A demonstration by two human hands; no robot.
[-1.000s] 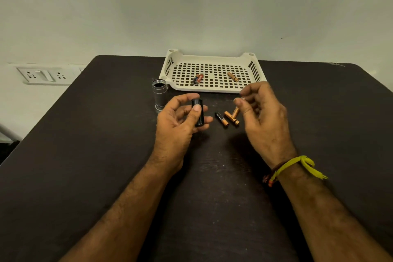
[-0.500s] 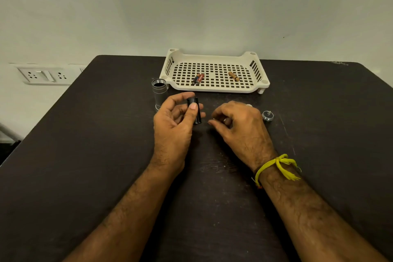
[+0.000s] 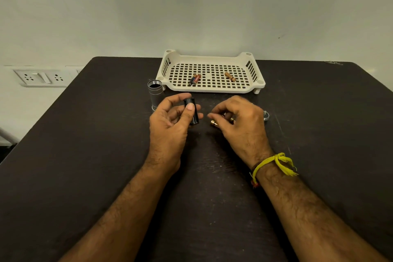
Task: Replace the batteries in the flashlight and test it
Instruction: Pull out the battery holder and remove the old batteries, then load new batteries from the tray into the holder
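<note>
Resting on dark table [image 3: 85,176], both forearms enter from the near edge; yellow thread band [image 3: 274,162] tied at rt wrist.

Left hand [image 3: 170,125]: raised just above tabletop, thumb and fingers curled round black battery holder [image 3: 192,112], held roughly upright, thumb tip pressed on its front.

Right hand [image 3: 240,121]: low over table, fingers curled down onto loose gold/copper batteries [image 3: 214,123]; one battery end shows below the fingertips, another partly visible under the palm. Looks like a pinch on one cell, but exact grip is hidden by the fingers.

Tail cap [image 3: 265,115]: small silver piece on table, just beside rt hand, partly hidden by knuckles.

Flashlight body [image 3: 155,95]: silver tube standing upright on table, open threaded end up, just beyond left hand, near tray's left corner.

Cream slotted tray [image 3: 212,89]: far centre of table. Contents: pair of batteries [image 3: 194,79] lying side by side, left of middle; single copper battery [image 3: 230,76] to the right, well apart from the pair.

Wall socket plate w/ switch [image 3: 42,77]: far left, on wall beyond table edge.
</note>
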